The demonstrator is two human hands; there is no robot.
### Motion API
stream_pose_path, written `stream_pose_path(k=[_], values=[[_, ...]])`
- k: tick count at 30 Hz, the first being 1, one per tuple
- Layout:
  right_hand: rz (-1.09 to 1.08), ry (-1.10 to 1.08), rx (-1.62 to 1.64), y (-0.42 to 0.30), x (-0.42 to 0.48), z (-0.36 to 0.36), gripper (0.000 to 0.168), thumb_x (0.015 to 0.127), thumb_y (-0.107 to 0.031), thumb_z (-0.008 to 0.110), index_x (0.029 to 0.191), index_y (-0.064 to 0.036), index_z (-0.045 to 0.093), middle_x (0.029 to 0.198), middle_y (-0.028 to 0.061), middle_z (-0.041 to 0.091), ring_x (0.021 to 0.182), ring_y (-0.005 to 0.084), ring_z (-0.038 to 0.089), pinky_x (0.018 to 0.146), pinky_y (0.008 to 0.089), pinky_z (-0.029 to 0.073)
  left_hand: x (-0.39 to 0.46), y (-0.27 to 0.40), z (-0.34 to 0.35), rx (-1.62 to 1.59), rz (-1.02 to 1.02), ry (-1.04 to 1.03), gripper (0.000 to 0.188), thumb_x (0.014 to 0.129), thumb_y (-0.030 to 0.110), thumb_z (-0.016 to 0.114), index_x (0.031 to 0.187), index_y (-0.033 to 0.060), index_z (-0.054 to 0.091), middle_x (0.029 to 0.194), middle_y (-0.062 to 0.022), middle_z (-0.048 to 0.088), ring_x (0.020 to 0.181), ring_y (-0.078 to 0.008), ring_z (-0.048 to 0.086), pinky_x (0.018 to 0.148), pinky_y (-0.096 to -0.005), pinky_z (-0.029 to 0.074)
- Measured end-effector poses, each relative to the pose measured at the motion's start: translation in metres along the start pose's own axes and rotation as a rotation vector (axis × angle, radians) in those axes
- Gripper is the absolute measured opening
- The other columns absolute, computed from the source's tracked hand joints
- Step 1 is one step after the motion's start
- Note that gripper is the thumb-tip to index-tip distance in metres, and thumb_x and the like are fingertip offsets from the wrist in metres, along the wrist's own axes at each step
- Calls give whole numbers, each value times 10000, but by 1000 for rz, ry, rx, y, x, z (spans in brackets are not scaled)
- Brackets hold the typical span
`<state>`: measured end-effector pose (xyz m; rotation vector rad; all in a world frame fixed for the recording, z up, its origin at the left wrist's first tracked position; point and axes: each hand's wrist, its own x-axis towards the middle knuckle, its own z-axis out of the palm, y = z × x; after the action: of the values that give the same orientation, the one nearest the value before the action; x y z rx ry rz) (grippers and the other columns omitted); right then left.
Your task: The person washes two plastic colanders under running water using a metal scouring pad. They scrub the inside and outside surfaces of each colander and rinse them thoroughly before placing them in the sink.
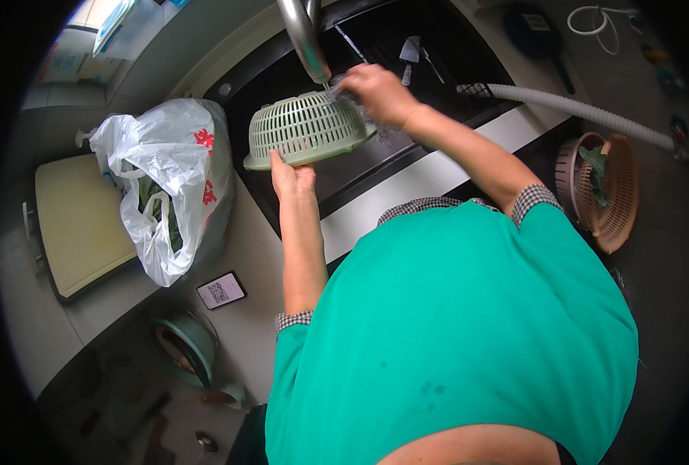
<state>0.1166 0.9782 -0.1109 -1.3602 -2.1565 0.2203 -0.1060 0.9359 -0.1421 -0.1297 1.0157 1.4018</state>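
Note:
A pale green plastic colander (pixel 303 129) is held tilted over the black sink (pixel 344 168), its slotted underside facing up. My left hand (pixel 292 175) grips its near rim from below, with the thumb on the outside. Above the colander's right side, my right hand (pixel 382 93) has curled fingers, blurred by motion. In them is a greyish mesh wad (pixel 341 88), which looks like a scourer. Water runs from the metal faucet (pixel 306 43) onto the colander and splashes beneath my right hand.
A metal spatula (pixel 409 51) lies in the sink's far right. Left of the sink stand a white plastic bag (pixel 170 133) with greens and a cutting board (pixel 77 226). A phone (pixel 221 290) lies on the counter. A ribbed hose (pixel 583 104) and nested baskets (pixel 617 197) are at right.

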Motion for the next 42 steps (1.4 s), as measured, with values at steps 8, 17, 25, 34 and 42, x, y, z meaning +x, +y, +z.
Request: stream_pose_path(k=[8, 17, 25, 34, 42], values=[[56, 4, 225, -38, 1, -39, 360, 701, -1, 620, 1044, -92, 556, 1020, 96, 536, 977, 273, 552, 823, 333, 490, 1, -8, 21, 134, -2, -193, 419, 957, 264, 402, 1296, 27, 337, 1233, -143, 476, 1094, -285, 518, 900, -458, 458], [324, 87, 37, 21, 5, -25, 311, 754, -88, 608, 1062, -86, 563, 1045, 119, 545, 925, 275, 584, 794, 352, 498, -13, -27, 51, 295, 3, -303, 447, 969, 339, 341, 1250, -8, 359, 1191, -148, 511, 1045, -270, 554, 886, -425, 466], [195, -42, 119, -29, 13, -17, 341, 741, -88, 607, 1072, -123, 533, 1030, 90, 518, 932, 281, 572, 777, 376, 501, -9, -39, 53, 289, 15, -360, 462, 967, 382, 311, 1268, 31, 329, 1193, -148, 501, 1093, -253, 521, 930, -393, 441], [80, 24, 126, -46, 15, -6, 378, 734, -93, 600, 1102, -139, 531, 1050, 86, 520, 968, 271, 560, 783, 375, 501, -11, -35, 55, 405, 103, -445, 466, 967, 385, 310, 1281, 42, 327, 1205, -138, 497, 1082, -257, 531, 906, -394, 464], [185, -24, 161, -53, 34, -17, 346, 732, -113, 600, 1076, -125, 559, 1024, 112, 540, 942, 291, 568, 816, 408, 481, -4, -45, 42, 592, 168, -476, 358, 935, 255, 469, 1209, 29, 423, 1075, -57, 547, 909, -162, 567, 777, -297, 474]])
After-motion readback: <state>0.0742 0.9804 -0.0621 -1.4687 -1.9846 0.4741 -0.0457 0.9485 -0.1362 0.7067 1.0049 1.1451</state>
